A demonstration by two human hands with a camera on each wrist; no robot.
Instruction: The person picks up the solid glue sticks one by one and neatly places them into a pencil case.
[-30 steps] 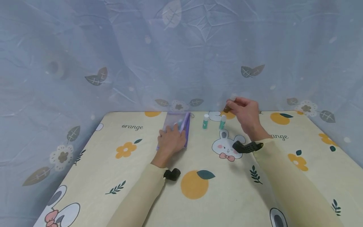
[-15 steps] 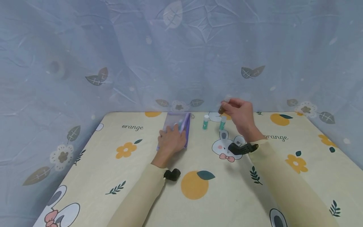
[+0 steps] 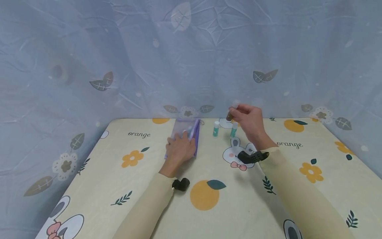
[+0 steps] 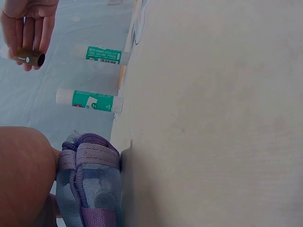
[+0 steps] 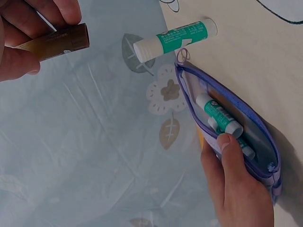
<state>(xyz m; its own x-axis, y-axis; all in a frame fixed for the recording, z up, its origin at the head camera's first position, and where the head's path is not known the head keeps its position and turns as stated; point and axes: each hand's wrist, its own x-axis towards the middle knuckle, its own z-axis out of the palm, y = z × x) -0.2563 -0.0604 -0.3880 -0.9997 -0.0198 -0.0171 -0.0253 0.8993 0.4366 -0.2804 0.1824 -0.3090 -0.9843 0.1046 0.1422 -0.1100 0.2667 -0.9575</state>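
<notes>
My left hand rests over a purple mesh zip pouch. In the right wrist view its thumb sits inside the unzipped edge, with a finger outside, gripping the rim. Two green-and-white glue sticks lie inside the pouch, the upper glue stick showing best. Above the table's back edge, my right hand pinches a small brown tube with a whitish end between thumb and fingers. Between the hands, two more green glue sticks stand upright, one on the left and one on the right.
A cream tablecloth printed with oranges, flowers and rabbits covers the table. Behind it hangs a blue-grey curtain with leaf prints, close to the back edge. Each wrist wears a black camera band, seen on the right wrist.
My right hand has moved left with the brown tube, towards the right-hand standing glue stick. The left hand and the pouch have stayed in place.
</notes>
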